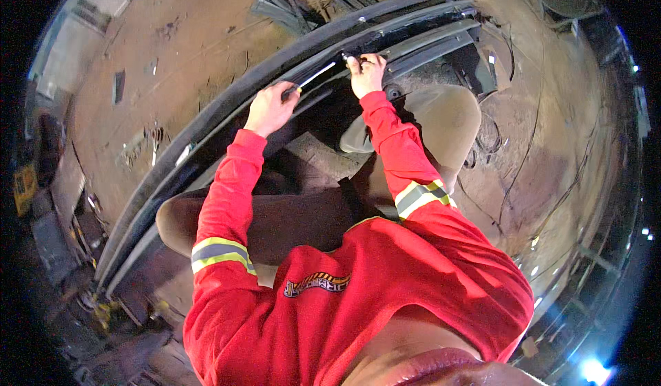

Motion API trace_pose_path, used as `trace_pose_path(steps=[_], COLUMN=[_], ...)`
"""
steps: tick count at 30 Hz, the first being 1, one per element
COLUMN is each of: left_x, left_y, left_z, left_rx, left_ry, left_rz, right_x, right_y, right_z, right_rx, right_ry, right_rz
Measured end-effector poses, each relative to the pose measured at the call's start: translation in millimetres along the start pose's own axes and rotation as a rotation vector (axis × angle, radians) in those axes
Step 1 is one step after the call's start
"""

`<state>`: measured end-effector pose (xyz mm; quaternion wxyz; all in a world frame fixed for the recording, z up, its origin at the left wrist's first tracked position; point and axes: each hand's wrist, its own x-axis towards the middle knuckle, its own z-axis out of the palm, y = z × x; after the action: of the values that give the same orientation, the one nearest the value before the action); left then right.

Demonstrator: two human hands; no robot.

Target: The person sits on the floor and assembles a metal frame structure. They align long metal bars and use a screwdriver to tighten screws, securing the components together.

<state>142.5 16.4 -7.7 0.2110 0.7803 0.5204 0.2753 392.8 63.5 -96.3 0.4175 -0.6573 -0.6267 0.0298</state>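
My left hand [270,109] is closed around the handle of a screwdriver [318,74], whose bright shaft points up and to the right. The shaft's end lies close to my right hand [367,75]. The fingers of that hand are bent and pressed together at a long dark beam [377,36]; whatever they pinch is too small and dark to make out. The beam runs across in front of me from lower left to upper right, with several parallel rails and grooves.
My bent legs [441,121] are close behind the beam. Dark metal strips [286,11] lie on the brown floor [186,35] beyond it. Thin cables [527,155] trail over the floor at right. Assorted metal parts [103,310] crowd the lower left.
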Motion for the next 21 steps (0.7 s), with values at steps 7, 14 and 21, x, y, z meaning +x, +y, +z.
trace_pose_path(steps=[7,14,21], left_x=[7.1,11.6,29.4], left_y=[5.6,10.9,13.3], left_z=[24.9,26.9,41.8], left_rx=[0.009,-0.008,-0.017], left_ry=[-0.018,-0.066,0.052], left_rz=[-0.102,-0.142,0.109], right_x=[3.5,2.4,6.7], right_y=[14.8,8.4,-15.8], right_z=[4.9,3.9,-12.2], right_rx=[0.000,0.048,0.204], right_ry=[-0.032,-0.068,0.114], right_rz=[0.016,0.062,0.135])
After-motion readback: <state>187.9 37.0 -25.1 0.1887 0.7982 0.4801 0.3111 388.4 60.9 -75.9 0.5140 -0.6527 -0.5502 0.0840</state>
